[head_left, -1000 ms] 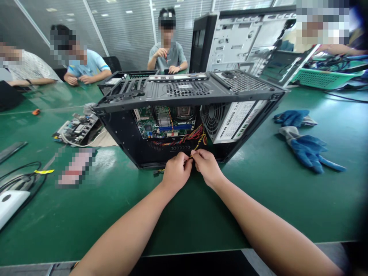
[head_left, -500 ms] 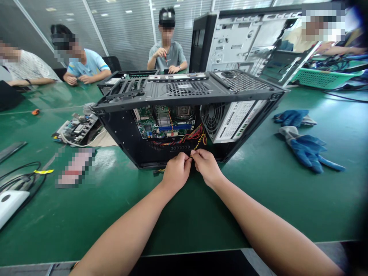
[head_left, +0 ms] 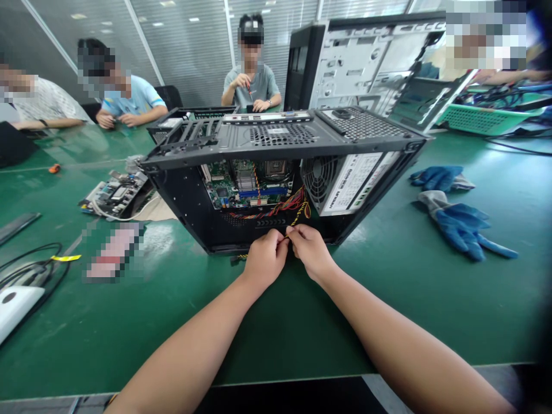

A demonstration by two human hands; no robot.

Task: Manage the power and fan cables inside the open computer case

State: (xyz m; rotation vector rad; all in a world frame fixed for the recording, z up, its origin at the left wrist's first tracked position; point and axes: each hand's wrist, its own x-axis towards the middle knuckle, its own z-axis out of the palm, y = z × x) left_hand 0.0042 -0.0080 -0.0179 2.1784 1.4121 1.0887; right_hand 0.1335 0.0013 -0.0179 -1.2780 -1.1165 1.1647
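Note:
An open black computer case [head_left: 276, 150] lies on the green table [head_left: 276, 333], its open side facing me. Inside are a green motherboard [head_left: 222, 192] and a power supply [head_left: 354, 185] with a fan grille. A twisted yellow and black cable [head_left: 296, 217] runs from the power supply's bundle to the case's near edge. My left hand [head_left: 266, 256] and my right hand [head_left: 311, 248] meet there, both closed on this cable. A black connector [head_left: 235, 260] pokes out left of my left hand.
Blue gloves [head_left: 461, 224] lie at the right, near a green basket [head_left: 483, 118] of cables. Another case [head_left: 302, 66] stands behind. At the left are circuit parts [head_left: 118, 192], a blurred pink object [head_left: 112, 253] and black cables [head_left: 56, 276]. Several people sit around the table.

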